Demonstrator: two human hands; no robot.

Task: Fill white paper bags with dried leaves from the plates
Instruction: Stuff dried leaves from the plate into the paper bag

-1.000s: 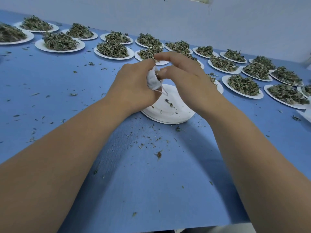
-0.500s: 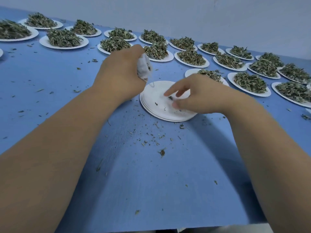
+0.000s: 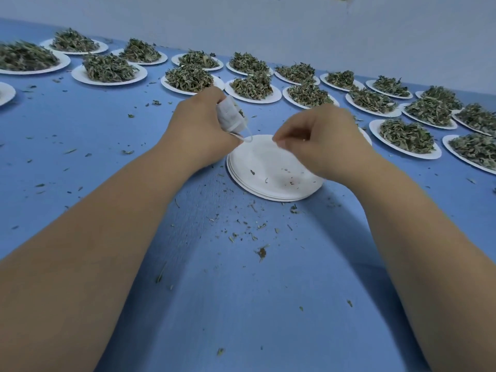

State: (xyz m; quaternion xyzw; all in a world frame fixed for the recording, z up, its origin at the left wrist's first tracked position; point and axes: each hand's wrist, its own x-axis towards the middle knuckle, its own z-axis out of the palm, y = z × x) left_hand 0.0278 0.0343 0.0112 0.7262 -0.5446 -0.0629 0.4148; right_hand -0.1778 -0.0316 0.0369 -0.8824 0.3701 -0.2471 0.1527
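A: Where's the bag rn?
B: White paper bag (image 3: 229, 116) is in the left hand (image 3: 200, 130), fingers wrapped round it, clenched tight. It's held up off the blue table (image 3: 241, 304), just over the far-left edge of the stack of empty paper plates (image 3: 268, 167). The bag's tilted, lower end pointing near & right.
A: Anything hanging off it?
B: Yep, a thin white drawstring (image 3: 248, 138) loops out below the bag, dangling twd the stack's rim. Can't tell if it touches.
A: Full?
B: Looks plump, w/ a few dark flecks on its right side. Can't see inside tho.
A: Right hand?
B: Right hand (image 3: 322, 138) hovers over the far-right part of the stack, fingers curled in, thumb & forefinger tips pressed together. The tips sit close to the drawstring loop, w/ a small gap showing. Whether sth is pinched there is too small to tell.
A: The stack itself?
B: Several plates, edges showing at the near-left side. The top one has only a few leaf bits on it.
A: Rest of the leaves?
B: Loaded paper plates (image 3: 78, 75) sit in two rough rows along the far side, left to right, each w/ a green heap of dried leaves (image 3: 107, 68). More run down the right edge. One's partly hidden behind the right hand.
A: Table?
B: Leaf crumbs (image 3: 261, 252) are scattered on it, thickest just near of the stack, btwn the two forearms. A pale wall (image 3: 268, 28) rises behind the far edge.
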